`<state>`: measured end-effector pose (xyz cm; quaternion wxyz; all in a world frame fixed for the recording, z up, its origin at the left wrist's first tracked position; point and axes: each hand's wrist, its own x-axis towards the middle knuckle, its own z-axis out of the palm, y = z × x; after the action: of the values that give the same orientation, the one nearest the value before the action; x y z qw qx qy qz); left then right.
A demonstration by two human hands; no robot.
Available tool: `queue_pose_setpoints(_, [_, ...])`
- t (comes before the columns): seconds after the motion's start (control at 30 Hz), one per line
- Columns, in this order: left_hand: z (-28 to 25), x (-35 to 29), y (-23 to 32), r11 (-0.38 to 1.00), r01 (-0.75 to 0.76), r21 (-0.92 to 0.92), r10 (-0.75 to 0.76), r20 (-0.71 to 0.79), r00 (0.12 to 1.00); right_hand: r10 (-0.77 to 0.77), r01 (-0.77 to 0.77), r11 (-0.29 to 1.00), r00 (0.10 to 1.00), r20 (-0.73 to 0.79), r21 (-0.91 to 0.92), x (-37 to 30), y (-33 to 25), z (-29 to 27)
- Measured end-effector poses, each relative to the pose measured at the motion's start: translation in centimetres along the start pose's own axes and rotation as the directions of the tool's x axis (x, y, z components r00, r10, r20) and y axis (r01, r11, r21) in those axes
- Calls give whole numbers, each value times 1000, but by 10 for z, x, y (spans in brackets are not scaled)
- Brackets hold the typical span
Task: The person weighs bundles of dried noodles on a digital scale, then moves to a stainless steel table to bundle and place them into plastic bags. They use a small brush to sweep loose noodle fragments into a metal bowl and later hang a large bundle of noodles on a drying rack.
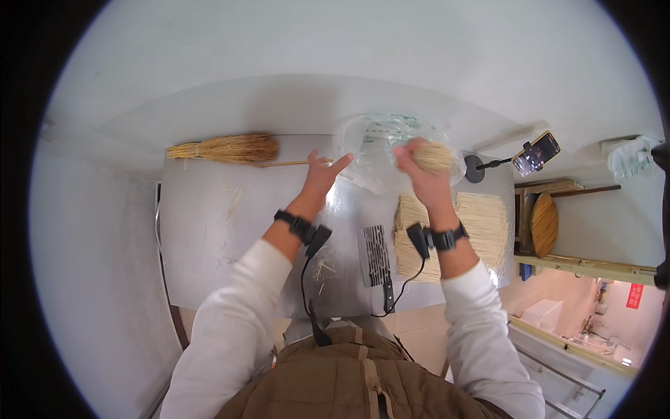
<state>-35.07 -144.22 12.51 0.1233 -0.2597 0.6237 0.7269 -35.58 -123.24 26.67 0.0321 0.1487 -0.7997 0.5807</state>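
My left hand [324, 176] is over the far middle of the metal table, fingers and thumb apart and nothing gripped. It is beside the left edge of a clear plastic bag [370, 164] with green print. A thin wooden stick [287, 163] runs from the whisk broom toward this hand. My right hand [421, 171] is closed around a bundle of pale noodles [437, 158], held over the right part of the bag. Nearer me, rows of cut noodles [483, 222] lie on the table, partly hidden by my right forearm. Left of them rests a cleaver [375, 257] with a black handle.
A straw whisk broom [230, 149] lies at the far left of the metal table [202, 269], with noodle scraps scattered nearby. At the far right, a phone [536, 153] sits on a round-based stand [474, 169]. Beyond the right edge is a shelf with a round wooden board [544, 225].
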Motion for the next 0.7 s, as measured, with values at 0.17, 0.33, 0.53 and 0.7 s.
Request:
queue_pose_setpoints(0.17, [1, 7, 18, 994, 2, -105, 21, 214, 977, 274, 54, 774, 870, 410, -630, 53, 83, -10])
queue_pose_setpoints(0.33, [-7, -21, 35, 998, -23, -54, 31, 157, 987, 473, 65, 535, 803, 362, -843, 64, 146, -13])
queue_pose_setpoints(0.53, [4, -25, 52, 988, 0, -157, 30, 189, 981, 261, 145, 564, 903, 342, -813, 55, 137, -1])
queue_pose_setpoints(0.7, [-25, -33, 15, 983, -182, 18, 180, 76, 981, 221, -255, 846, 967, -129, -467, -118, 83, -3])
